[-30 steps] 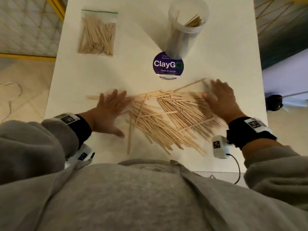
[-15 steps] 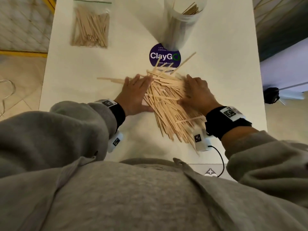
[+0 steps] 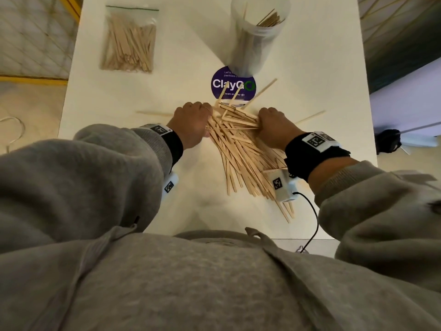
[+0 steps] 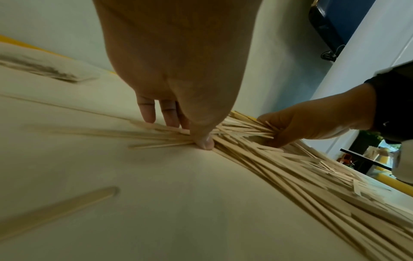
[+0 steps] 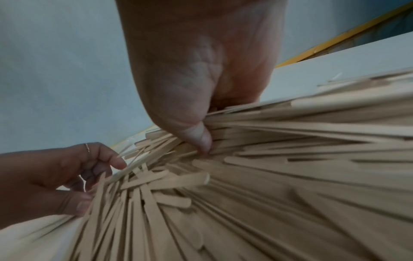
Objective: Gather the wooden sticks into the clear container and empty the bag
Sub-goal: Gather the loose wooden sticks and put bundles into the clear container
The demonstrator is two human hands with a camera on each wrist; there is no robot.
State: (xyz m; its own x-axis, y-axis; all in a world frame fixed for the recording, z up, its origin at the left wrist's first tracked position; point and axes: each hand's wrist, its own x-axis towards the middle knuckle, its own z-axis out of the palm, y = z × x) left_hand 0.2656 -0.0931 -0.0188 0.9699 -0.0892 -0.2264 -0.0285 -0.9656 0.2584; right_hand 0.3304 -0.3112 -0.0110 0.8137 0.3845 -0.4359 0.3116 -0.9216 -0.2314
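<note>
A pile of flat wooden sticks (image 3: 241, 149) lies on the white table (image 3: 119, 96), squeezed into a narrow heap between my hands. My left hand (image 3: 193, 123) curls round the pile's left side; its thumb (image 4: 204, 141) digs under the sticks (image 4: 290, 164). My right hand (image 3: 272, 124) grips the right side, thumb (image 5: 201, 139) pressed into the sticks (image 5: 268, 167). The clear container (image 3: 257, 34) stands behind with several sticks inside. A zip bag (image 3: 130, 41) full of sticks lies at the back left.
A purple round ClayGo sticker (image 3: 232, 86) lies under the container's near side. Stray sticks lie left (image 3: 152, 113) and right (image 3: 310, 117) of my hands. Another loose stick (image 4: 58, 206) shows near the left wrist. A white sensor box (image 3: 281, 185) with a black cable hangs from my right wrist.
Both hands slid inward from the spread-out sticks, pushing them into one narrow heap. Flat fingers have curled round the heap's far end.
</note>
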